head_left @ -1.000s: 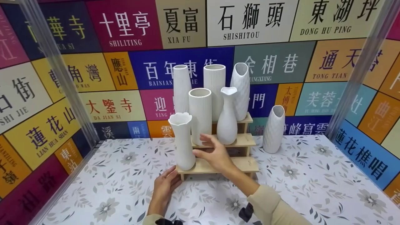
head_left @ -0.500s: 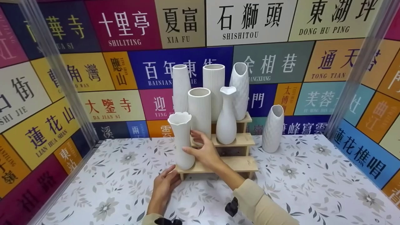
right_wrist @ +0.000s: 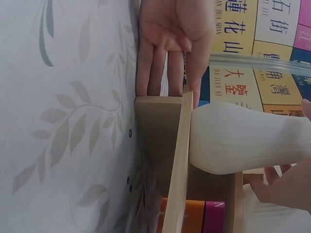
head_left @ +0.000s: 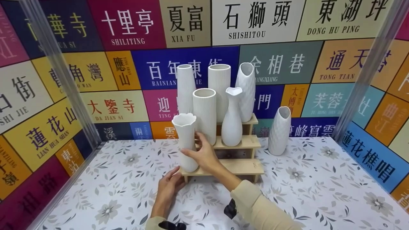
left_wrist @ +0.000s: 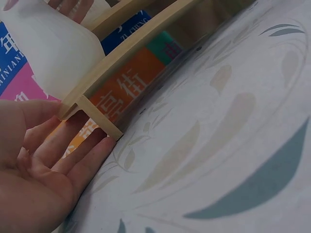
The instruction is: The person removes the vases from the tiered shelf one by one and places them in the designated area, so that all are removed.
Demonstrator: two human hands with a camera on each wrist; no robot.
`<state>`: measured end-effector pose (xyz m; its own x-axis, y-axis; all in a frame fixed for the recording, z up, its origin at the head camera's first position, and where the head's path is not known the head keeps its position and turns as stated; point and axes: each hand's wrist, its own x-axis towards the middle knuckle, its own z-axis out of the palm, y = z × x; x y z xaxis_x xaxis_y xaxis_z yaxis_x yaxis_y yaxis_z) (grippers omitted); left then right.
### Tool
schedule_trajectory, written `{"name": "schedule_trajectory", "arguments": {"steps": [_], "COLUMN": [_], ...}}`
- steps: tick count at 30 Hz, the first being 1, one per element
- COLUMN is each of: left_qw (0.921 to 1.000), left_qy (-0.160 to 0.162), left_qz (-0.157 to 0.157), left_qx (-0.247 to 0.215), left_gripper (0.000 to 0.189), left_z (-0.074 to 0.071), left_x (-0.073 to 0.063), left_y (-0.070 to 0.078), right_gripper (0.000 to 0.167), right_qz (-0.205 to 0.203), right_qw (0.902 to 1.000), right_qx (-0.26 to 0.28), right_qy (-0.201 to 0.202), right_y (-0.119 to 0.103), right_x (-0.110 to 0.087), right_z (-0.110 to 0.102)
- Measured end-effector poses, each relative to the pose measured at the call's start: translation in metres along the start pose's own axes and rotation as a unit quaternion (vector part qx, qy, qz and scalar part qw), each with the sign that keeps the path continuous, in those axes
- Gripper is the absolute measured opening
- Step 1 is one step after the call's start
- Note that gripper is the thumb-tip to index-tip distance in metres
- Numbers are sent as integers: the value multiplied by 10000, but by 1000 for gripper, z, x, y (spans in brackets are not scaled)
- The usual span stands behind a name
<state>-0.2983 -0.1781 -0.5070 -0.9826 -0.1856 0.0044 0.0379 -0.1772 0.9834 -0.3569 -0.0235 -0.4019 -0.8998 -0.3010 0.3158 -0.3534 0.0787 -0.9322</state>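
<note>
A white vase with a scalloped rim [head_left: 185, 140] stands on the left end of the lowest step of a wooden stepped stand [head_left: 228, 166]. My right hand [head_left: 203, 156] grips its middle, thumb across the front and fingers around the far right side. At the stand's lower left corner, my left hand [head_left: 168, 185] touches the end of the step. In the left wrist view, the fingers of that hand [left_wrist: 53, 160] are nearly straight, their tips against the leg and plank edge. The right wrist view shows the vase's base [right_wrist: 218, 141] on the plank.
The middle step carries a ribbed cylinder vase [head_left: 204, 115] and a slim-necked vase [head_left: 232, 127]. Behind them, on the top step, are a tapered vase [head_left: 185, 86], another ribbed vase [head_left: 219, 80] and a slant-mouthed vase [head_left: 246, 92]. A textured vase [head_left: 280, 134] stands on the floral tabletop [head_left: 306, 191].
My right hand has moved left, from beside the scalloped vase to around it, and its fingers have closed on it. The left hand has stayed at the stand's corner.
</note>
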Motion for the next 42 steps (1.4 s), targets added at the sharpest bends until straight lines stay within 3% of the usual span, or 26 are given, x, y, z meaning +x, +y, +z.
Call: {"name": "schedule_trajectory", "arguments": {"steps": [15,22,27,42], "left_qw": [9999,9996,9991,9990], "left_qy": [104,197,296,365], "left_qz": [-97,-187,-198,-46], "left_qx": [51,-99,-223,257], "left_gripper": [49,48,48,45], "left_z": [4,5,4,7], "left_x": [2,1,2,1], "left_y": [1,2,2,1], "right_gripper": [72,67,69,72], "right_qz": [-129,-118,-231,-394], "right_qw": [9974,9975,9968,9893], "right_qx": [-41,8,31,-340], "right_qy": [713,698,760,1362], "right_y": [7,1,-10,-35], "right_x": [-4,-19,-30,-58], "right_z": [7,-2,-15,-84]}}
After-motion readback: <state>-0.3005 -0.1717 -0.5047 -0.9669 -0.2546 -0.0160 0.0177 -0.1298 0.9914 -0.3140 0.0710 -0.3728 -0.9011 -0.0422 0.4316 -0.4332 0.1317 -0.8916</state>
